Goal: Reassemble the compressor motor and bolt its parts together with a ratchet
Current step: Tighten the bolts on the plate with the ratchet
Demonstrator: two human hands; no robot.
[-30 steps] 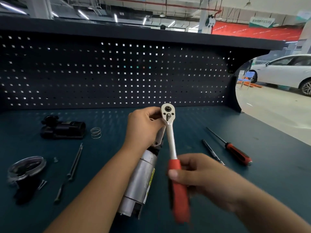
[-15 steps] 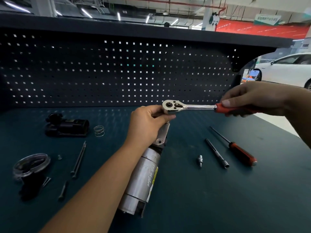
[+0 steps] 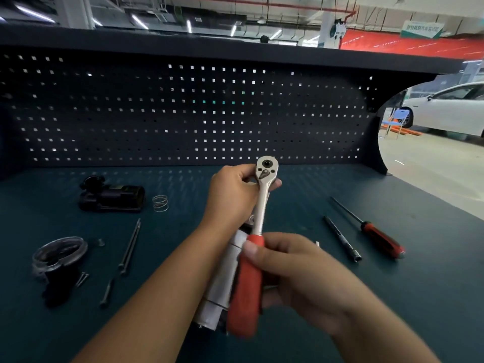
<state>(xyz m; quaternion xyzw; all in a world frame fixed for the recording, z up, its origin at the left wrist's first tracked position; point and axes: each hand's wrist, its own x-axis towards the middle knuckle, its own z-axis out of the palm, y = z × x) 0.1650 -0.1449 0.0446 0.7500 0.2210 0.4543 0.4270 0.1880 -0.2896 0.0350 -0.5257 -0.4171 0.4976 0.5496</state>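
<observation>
At frame centre, the left hand [image 3: 233, 195] grips the upper end of the motor [image 3: 221, 286]; the right hand [image 3: 296, 273] curls its fingers round the red handle of the ratchet [image 3: 263, 205].

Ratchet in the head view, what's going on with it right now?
A person's right hand grips the red handle of the ratchet, whose head sits at the far end of the silver motor. The left hand holds that end. Long bolts, a spring and a black housing lie loose on the bench.
</observation>
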